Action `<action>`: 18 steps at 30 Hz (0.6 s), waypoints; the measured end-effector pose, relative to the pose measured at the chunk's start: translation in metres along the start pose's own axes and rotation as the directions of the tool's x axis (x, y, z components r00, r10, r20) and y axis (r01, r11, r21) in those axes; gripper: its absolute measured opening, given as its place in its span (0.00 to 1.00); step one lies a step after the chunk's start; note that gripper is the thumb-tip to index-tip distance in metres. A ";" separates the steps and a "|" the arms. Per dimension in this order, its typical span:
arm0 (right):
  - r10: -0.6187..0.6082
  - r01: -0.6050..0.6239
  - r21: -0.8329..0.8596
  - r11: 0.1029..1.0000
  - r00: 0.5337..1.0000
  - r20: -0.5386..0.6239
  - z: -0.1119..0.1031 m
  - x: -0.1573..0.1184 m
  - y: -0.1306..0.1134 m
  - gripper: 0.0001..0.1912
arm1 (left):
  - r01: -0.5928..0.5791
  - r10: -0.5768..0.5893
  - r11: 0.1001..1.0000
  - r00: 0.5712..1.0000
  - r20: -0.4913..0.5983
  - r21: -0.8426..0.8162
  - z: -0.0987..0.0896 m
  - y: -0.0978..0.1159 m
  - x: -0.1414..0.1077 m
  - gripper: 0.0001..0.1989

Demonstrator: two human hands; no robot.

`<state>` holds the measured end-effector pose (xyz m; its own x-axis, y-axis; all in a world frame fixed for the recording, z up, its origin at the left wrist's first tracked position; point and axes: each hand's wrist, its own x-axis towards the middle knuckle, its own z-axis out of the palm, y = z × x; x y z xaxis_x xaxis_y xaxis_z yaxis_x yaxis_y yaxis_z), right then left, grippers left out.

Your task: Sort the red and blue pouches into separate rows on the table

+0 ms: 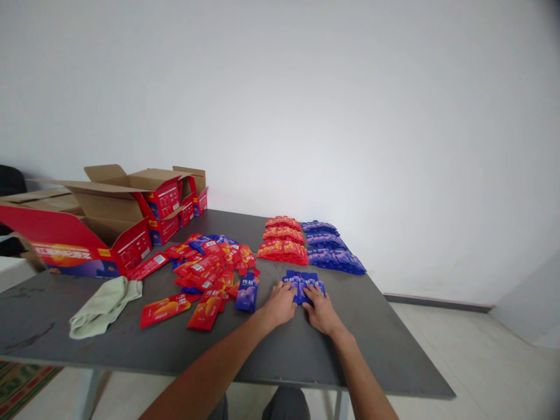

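A short row of overlapping blue sachets (300,277) lies flat on the grey table, in front of me. My left hand (280,302) grips the left side of this row, its fingertips bent over the sachets' faces. From the right, my right hand (322,311) holds the other side with its fingers over the near right part. The sachets' lower edges are partly hidden by the hands. A single blue sachet (247,293) lies just left of my left hand, at the edge of a loose pile of mostly red sachets (205,268).
Behind my hands are rows of red sachets (283,249) and blue sachets (335,257). Open red cartons (131,248) stand at the left, with a pale green cloth (102,306) nearer me. The grey table (376,350) ends at the right above a light floor.
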<state>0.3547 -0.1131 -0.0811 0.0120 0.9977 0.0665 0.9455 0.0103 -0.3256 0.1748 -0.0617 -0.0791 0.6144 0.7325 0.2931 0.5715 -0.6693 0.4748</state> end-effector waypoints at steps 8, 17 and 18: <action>0.010 0.001 0.033 0.999 0.942 -0.336 -0.008 0.008 -0.041 0.19 | 0.105 -0.087 0.986 0.986 -0.139 0.130 -0.026 -0.004 -0.018 0.26; -0.076 0.101 0.125 0.987 0.979 -0.190 0.027 0.017 -0.130 0.12 | 0.586 -0.520 0.747 0.809 -0.274 0.314 -0.081 -0.060 -0.039 0.16; -0.080 0.102 0.119 0.988 0.981 -0.176 0.032 0.016 -0.137 0.11 | 0.602 -0.539 0.736 0.798 -0.268 0.311 -0.082 -0.063 -0.042 0.16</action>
<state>0.2147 -0.0960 -0.0650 -0.0068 0.9663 0.2572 0.8962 0.1200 -0.4272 0.0687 -0.0402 -0.0527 0.0361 0.9790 0.2004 0.9592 -0.0902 0.2680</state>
